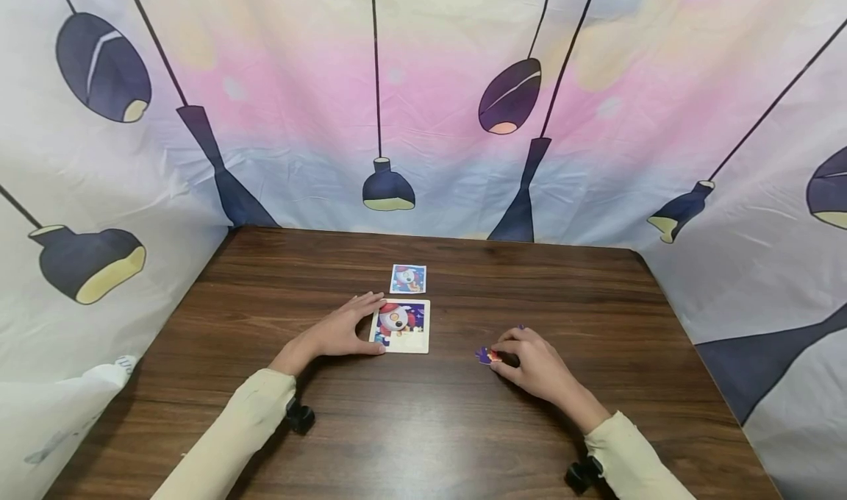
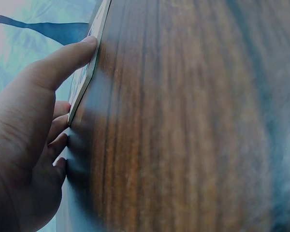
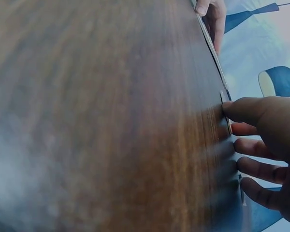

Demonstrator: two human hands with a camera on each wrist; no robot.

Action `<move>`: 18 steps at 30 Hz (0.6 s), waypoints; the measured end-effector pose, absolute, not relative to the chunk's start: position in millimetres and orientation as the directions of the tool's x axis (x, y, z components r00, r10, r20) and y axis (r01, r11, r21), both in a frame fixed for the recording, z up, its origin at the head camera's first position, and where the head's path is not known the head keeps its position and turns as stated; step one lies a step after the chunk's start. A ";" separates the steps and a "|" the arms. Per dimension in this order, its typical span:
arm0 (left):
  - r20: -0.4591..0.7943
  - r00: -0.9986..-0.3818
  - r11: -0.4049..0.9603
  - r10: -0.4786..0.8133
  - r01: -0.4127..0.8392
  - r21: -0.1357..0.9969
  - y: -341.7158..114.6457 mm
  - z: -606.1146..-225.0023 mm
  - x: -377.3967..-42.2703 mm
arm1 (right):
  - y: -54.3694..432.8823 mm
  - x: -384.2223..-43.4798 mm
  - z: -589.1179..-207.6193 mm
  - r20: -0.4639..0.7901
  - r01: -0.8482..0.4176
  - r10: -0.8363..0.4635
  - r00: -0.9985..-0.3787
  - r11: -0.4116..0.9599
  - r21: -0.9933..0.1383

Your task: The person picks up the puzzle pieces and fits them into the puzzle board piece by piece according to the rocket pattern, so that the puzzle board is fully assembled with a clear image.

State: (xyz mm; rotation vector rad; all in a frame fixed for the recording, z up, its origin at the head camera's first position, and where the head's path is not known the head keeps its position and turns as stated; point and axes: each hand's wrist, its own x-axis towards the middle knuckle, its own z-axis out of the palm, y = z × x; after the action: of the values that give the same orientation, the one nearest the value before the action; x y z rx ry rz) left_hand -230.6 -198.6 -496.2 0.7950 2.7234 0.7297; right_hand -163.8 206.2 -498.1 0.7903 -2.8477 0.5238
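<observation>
A square jigsaw puzzle board [image 1: 415, 343] with a pale frame and a cartoon picture lies flat on the table; its lower right part shows bare pale backing. My left hand [image 1: 340, 331] holds it by the left side, thumb at the near left corner and fingertips at the far left corner. To the right, my right hand [image 1: 532, 364] pinches a purple and orange puzzle piece [image 1: 483, 356] between thumb and index finger, low at the tabletop. Another small purple bit [image 1: 521, 327] peeks out beyond the right fingers, mostly hidden. The right wrist view shows both hands near the table surface.
A small printed picture card [image 1: 408, 279] with a similar cartoon lies just behind the board. The brown wooden table [image 1: 562, 287] reaches back to a hanging cloth [image 1: 437, 103] printed with lamps, which also closes off both sides.
</observation>
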 end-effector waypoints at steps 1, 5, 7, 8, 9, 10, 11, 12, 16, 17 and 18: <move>-0.062 -0.832 0.732 0.551 0.446 0.515 -198.7 -496.0 -230.6 | 206.1 -164.4 -498.2 0.226 -0.527 -0.477 -0.849 0.798 -0.293; -0.056 -0.832 0.729 0.552 0.449 0.516 -199.0 -495.5 -230.2 | 205.4 -166.9 -497.0 0.241 -0.558 -0.505 -0.829 0.779 -0.286; -0.059 -0.832 0.732 0.551 0.448 0.514 -198.9 -495.3 -229.9 | 204.5 -168.8 -496.1 0.250 -0.574 -0.518 -0.818 0.769 -0.283; -0.059 -0.833 0.732 0.551 0.448 0.514 -198.9 -495.3 -229.7 | 203.9 -169.7 -495.5 0.254 -0.579 -0.523 -0.814 0.765 -0.281; -0.061 -0.833 0.734 0.549 0.446 0.512 -198.7 -495.2 -229.5 | 202.9 -170.8 -494.4 0.256 -0.581 -0.524 -0.812 0.763 -0.283; -0.064 -0.835 0.736 0.547 0.443 0.512 -198.5 -495.0 -229.4 | 201.5 -171.9 -493.2 0.258 -0.584 -0.525 -0.811 0.760 -0.286; -0.066 -0.837 0.738 0.543 0.438 0.513 -198.4 -494.9 -229.2 | 199.9 -173.0 -492.1 0.261 -0.585 -0.525 -0.810 0.758 -0.288; -0.065 -0.837 0.738 0.543 0.439 0.513 -198.3 -495.0 -229.2 | 198.0 -174.0 -491.2 0.263 -0.585 -0.524 -0.810 0.757 -0.290; -0.066 -0.840 0.738 0.538 0.432 0.518 -198.4 -494.4 -228.1 | 187.2 -177.8 -486.8 0.268 -0.586 -0.522 -0.810 0.748 -0.313; -0.069 -0.842 0.741 0.536 0.429 0.518 -198.3 -494.3 -227.8 | 184.2 -178.8 -486.1 0.269 -0.586 -0.522 -0.809 0.746 -0.316; -0.071 -0.842 0.742 0.534 0.426 0.518 -198.2 -494.1 -227.5 | 180.7 -179.7 -485.3 0.269 -0.587 -0.522 -0.809 0.743 -0.321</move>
State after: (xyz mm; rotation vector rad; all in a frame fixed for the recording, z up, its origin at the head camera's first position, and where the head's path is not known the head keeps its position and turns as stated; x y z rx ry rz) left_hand -227.5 -198.2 -494.1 0.7623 2.7271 0.7327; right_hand -179.7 180.7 -485.3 0.8910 -2.7802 0.5933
